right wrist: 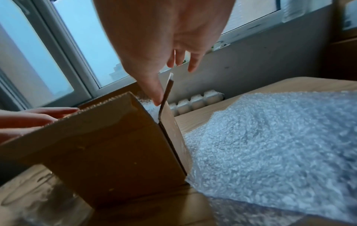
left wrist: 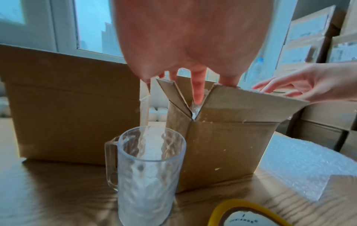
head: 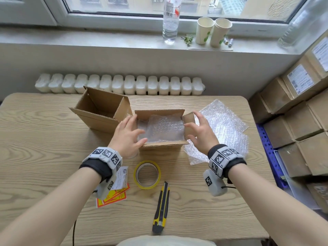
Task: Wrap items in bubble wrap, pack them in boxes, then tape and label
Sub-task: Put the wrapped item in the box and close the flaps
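Note:
A small open cardboard box [head: 165, 145] [left wrist: 222, 145] [right wrist: 115, 152] stands mid-table with a bubble-wrapped item [head: 165, 128] lying inside. My left hand [head: 129, 132] [left wrist: 193, 38] hovers at the box's left end, fingers straight, thumb near the front edge and fingertips at the left flap. My right hand [head: 198, 128] [right wrist: 164, 30] is spread at the right end; its thumb touches the inner side of the upright right flap [head: 189, 117] [right wrist: 167, 91] and the fingers reach past it. Neither hand holds anything. A clear glass mug [left wrist: 148, 168] stands bare just left of the box, under my left wrist.
A larger empty box [head: 101, 109] sits behind on the left. Loose bubble wrap sheets [head: 221, 125] [right wrist: 270, 145] lie right of the box. Near the front edge are a yellow tape roll [head: 147, 174], a utility knife [head: 161, 208] and labels [head: 115, 194]. Stacked cartons [head: 301, 121] line the right.

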Action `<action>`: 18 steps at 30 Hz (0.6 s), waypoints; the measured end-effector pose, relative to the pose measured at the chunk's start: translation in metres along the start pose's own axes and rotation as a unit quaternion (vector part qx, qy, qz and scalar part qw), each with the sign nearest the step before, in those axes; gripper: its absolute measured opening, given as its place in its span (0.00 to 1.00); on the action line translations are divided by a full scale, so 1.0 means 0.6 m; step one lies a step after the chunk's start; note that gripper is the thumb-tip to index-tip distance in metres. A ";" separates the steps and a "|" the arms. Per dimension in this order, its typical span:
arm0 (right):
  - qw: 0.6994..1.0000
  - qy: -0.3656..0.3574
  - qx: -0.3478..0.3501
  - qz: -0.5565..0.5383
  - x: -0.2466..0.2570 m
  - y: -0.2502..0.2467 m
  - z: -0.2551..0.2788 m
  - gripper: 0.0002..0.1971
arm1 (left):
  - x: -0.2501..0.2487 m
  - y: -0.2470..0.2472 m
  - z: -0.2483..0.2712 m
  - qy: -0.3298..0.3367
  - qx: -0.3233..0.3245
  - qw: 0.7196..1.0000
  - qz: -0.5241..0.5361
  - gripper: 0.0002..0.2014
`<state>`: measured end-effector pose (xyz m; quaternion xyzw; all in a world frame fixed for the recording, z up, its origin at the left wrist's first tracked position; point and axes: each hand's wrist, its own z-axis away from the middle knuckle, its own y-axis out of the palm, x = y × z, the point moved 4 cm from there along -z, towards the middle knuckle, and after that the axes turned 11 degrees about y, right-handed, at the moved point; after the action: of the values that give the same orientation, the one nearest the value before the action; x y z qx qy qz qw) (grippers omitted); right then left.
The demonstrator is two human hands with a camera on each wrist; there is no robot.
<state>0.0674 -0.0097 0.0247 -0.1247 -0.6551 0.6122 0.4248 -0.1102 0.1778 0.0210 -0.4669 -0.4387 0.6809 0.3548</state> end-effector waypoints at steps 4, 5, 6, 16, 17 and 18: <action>0.992 0.055 0.003 -0.115 -0.005 0.000 0.001 0.29 | 0.007 -0.005 0.019 -0.071 -0.098 0.987 0.104 0.23; 0.987 0.058 -0.006 -0.146 -0.004 0.000 0.001 0.30 | 0.006 -0.003 0.021 -0.077 -0.107 0.983 0.127 0.24; 0.982 0.066 -0.010 -0.178 -0.002 0.000 0.001 0.30 | 0.004 -0.001 0.022 -0.072 -0.118 0.979 0.149 0.25; 0.989 -0.125 -0.011 0.078 0.060 0.013 -0.008 0.24 | -0.050 0.010 -0.005 0.106 -0.067 0.990 -0.067 0.24; 0.986 -0.133 0.028 0.092 0.066 0.019 -0.011 0.27 | -0.057 0.014 -0.011 0.116 -0.040 0.989 -0.077 0.26; 0.984 -0.129 0.062 0.104 0.070 0.027 -0.017 0.31 | -0.059 0.019 -0.018 0.116 -0.013 0.989 -0.088 0.28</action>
<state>0.0435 0.0296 0.0260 -0.0857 -0.6486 0.7034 0.2780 -0.0896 0.1448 0.0202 -0.5069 -0.4429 0.5825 0.4556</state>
